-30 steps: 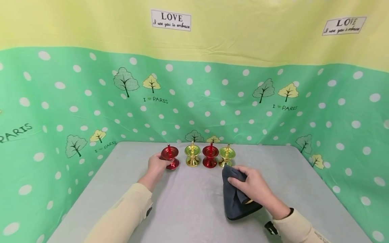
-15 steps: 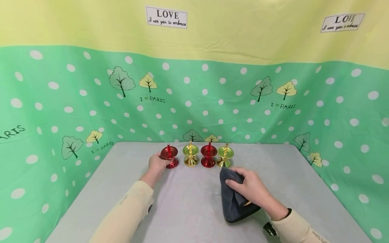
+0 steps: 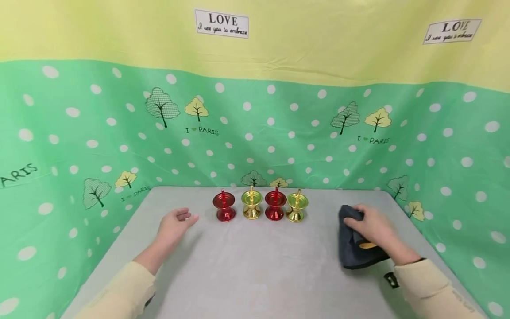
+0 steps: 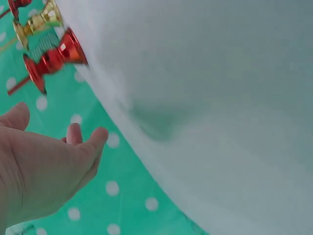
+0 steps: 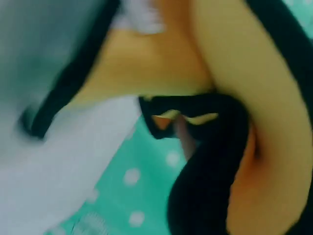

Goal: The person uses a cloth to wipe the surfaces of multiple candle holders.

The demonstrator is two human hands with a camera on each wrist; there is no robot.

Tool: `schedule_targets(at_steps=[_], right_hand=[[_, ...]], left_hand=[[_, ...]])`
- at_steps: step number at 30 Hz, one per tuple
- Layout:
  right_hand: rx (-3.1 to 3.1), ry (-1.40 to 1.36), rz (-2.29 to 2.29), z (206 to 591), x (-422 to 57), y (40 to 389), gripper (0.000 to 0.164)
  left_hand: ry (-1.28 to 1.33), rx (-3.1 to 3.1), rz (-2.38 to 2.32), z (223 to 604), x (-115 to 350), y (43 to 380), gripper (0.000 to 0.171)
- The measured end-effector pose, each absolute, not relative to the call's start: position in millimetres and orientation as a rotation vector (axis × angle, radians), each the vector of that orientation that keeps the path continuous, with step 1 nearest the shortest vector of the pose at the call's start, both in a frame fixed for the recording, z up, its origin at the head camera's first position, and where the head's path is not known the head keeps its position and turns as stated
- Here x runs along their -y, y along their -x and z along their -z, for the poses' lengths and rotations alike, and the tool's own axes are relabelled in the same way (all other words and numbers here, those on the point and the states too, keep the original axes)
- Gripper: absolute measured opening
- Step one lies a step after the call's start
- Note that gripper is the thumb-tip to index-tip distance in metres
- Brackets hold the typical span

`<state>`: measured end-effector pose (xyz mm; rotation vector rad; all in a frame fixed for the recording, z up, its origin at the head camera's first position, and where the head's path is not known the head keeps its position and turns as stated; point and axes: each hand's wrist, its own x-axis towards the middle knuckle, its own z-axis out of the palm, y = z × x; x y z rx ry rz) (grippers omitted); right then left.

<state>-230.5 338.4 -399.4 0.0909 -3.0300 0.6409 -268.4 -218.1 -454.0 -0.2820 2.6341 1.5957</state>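
Note:
A shiny red candle holder (image 3: 225,205) with a thin stick rising from its cup stands at the left end of a row. Beside it are a gold one (image 3: 252,203), a second red one (image 3: 275,204) and a second gold one (image 3: 297,206), all upright. My left hand (image 3: 175,228) is left of the row, apart from the end red holder, fingers loosely extended with nothing in them. Well right of the row, my right hand (image 3: 376,228) grips a folded cloth (image 3: 350,252), dark grey outside. In the right wrist view the cloth's yellow-orange inner side (image 5: 264,98) fills much of the frame.
The holders stand near the back of a grey-covered table (image 3: 255,274). Green and yellow printed fabric (image 3: 279,133) hangs behind it and along both sides. A small black piece (image 3: 391,280) hangs by the right cuff.
My left hand has let go of the end red candle holder and drawn back to the left. My right hand has carried the cloth to the right, away from the end gold holder.

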Motion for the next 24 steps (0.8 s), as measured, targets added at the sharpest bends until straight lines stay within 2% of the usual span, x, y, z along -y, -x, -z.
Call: schedule_targets(at_steps=[5,15,20,24], right_hand=[[3.15,-0.059,-0.56,408.0,-378.1,253.0,0.078],[3.229,-0.123,-0.236,472.0,-367.6,253.7,0.106],[3.272,-0.114,-0.339,470.1,-367.5,251.3,0.109],[3.218,-0.125,-0.361,461.3,-379.3,248.2,0.105]], left_hand=[[0.303,-2.695,-1.537,453.0,247.2,257.3,0.079],[0.298,-2.721,-1.455,458.4,264.7,253.2,0.08],[0.27,-2.782,-1.343,462.5,270.0,253.8,0.077],[0.248,-2.839,-1.258,460.7,272.2,255.3,0.075]])
